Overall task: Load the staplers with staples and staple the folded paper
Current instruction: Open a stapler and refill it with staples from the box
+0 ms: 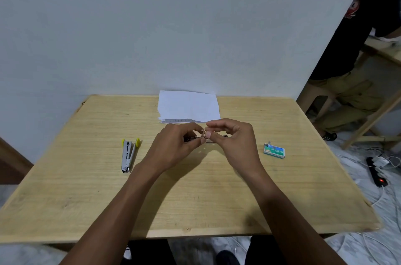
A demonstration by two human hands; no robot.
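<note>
Hands: left hand curled round small metal stapler above mid-counter, right hand pinching small strip at its top | second stapler, yellow-tipped, lying open at left | staple box at right | folded paper at far edge, against wall

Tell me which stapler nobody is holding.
The yellow-tipped stapler, lying untouched at left; the second stapler is held by the left hand and right hand.

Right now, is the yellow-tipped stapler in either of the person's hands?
No: the yellow-tipped stapler lies on the table, left of the left hand, which grips a second stapler.
</note>
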